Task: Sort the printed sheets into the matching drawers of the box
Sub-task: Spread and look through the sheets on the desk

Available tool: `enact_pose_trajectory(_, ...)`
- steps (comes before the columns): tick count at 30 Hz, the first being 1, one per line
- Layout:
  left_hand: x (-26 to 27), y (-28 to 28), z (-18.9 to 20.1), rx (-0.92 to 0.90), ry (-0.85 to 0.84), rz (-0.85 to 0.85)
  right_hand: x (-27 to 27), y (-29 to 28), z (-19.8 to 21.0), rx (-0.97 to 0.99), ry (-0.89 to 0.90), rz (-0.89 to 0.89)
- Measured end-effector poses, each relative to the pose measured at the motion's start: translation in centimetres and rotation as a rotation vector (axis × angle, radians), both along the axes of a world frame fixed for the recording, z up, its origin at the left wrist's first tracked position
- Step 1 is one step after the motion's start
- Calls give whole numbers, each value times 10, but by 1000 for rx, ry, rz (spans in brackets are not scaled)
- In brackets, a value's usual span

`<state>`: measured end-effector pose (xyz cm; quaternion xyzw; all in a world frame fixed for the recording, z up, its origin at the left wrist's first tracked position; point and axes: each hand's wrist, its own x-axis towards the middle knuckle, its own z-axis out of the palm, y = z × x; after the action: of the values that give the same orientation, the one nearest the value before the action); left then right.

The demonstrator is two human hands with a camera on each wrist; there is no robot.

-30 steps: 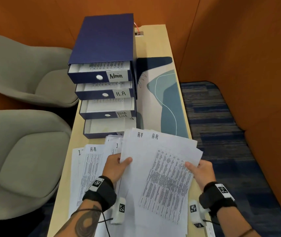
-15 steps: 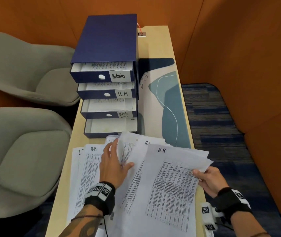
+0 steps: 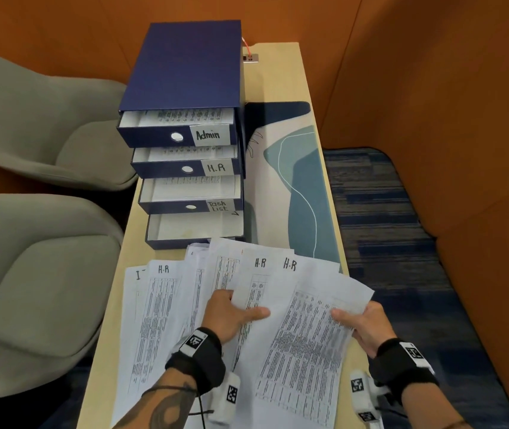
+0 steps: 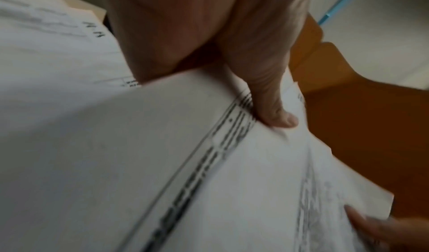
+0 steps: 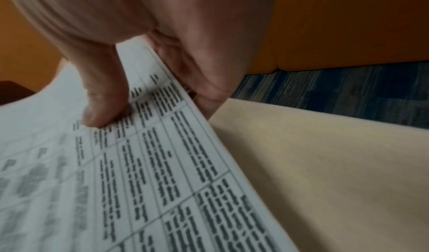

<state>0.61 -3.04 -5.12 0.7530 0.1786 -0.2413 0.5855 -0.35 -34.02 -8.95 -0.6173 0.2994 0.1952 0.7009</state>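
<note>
Two sheets headed H.R (image 3: 305,320), low and right of centre, are being gathered: the left hand (image 3: 231,314) pinches one, the right hand (image 3: 361,323) grips the other's edge. Next, probably, both go up to the H.R drawer (image 3: 185,162) at upper centre, which stands open.

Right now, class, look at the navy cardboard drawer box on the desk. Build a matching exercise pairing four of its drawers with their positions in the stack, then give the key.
Column 1
1. Admin drawer
2. H.R drawer
3. Task List drawer
4. Drawer with no visible label

Column 2
A. bottom
B. second from top
C. top
D. third from top

Pairs: 1-C, 2-B, 3-D, 4-A
</note>
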Motion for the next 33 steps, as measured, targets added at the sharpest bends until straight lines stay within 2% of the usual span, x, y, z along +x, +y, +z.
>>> enact_pose_trajectory(2, 2, 1, -2, 146, -30, -59, -3, -3, 0, -21, 12, -46)
enact_pose_trajectory(6, 13, 8, -16, 618, -152, -101, -13, -16, 11, 63, 33, -125)
enact_pose_trajectory(9, 16, 5, -30, 850, -155, -275, -17, -29, 11, 107, 76, -150)
enact_pose_trajectory(11, 18, 1, -36, 871, -126, -309, -16, -31, 5, 38, 134, -135)
enact_pose_trajectory(14, 22, -3, -36, 809, -28, -223, -11, -26, -2, -121, 201, -74)
enact_pose_trajectory(16, 22, -2, -39, 854, -24, -184, -7, -21, -4, -218, 215, -66)
enact_pose_trajectory(19, 20, -6, -41, 872, -67, -165, 1, -15, -6, -322, 183, -44)
enact_pose_trajectory(23, 20, -16, -39, 834, 40, -205, 14, 1, -6, -398, 158, 54)
enact_pose_trajectory(25, 21, -15, -39, 778, 99, -148, 20, 10, -1, -522, 122, 76)
enact_pose_trajectory(27, 18, -13, -39, 798, 96, -119, 22, 15, 5, -669, 61, 47)
enact_pose_trajectory(28, 16, -12, -39, 813, 74, -107, 21, 12, 3, -672, 51, 8)
enact_pose_trajectory(30, 14, -11, -38, 836, 41, -102, 14, -1, 0, -517, 75, -116)
enact_pose_trajectory(33, 9, -19, -36, 868, 93, -213, 1, -28, -4, -298, 160, -177)
